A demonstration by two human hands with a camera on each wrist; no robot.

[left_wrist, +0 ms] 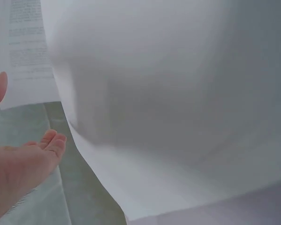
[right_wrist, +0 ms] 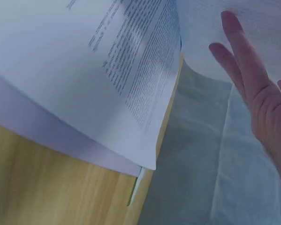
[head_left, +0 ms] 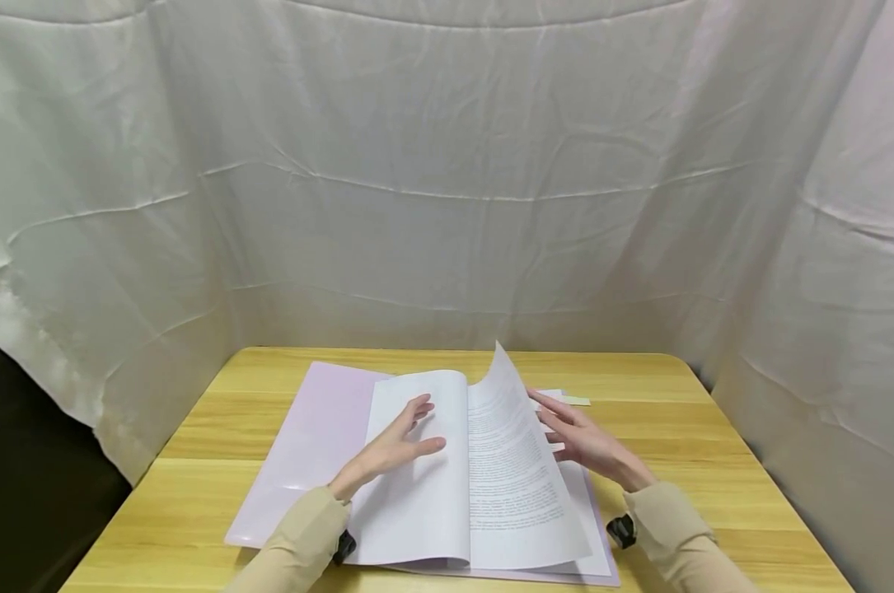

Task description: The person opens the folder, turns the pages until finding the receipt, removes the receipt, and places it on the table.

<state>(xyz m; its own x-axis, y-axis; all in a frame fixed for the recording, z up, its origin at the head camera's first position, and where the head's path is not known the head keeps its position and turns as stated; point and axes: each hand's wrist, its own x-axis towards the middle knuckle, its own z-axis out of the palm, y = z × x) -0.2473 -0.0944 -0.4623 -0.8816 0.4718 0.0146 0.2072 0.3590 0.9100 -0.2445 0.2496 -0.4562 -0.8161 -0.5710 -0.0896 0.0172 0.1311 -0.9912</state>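
A lilac folder (head_left: pixel 306 445) lies spread on the table with a stack of white sheets inside. On the left is a blank white page (head_left: pixel 424 519), turned over and bulging near the fold. A printed page (head_left: pixel 517 469) stands partly raised on the right, its upper corner curling upward. My right hand (head_left: pixel 583 441) is at that page's right edge, its straight fingers (right_wrist: pixel 243 49) against the sheet in the right wrist view. My left hand (head_left: pixel 390 449) hovers over the blank page, thumb and fingers apart, with nothing between them.
A pale tab (head_left: pixel 576 401) sticks out past the stack's upper right. The wooden table (head_left: pixel 180 494) has a grey-white cloth (head_left: pixel 447 181) hanging behind it and along both sides. Dark wrist bands (head_left: pixel 621 531) show below both sleeves.
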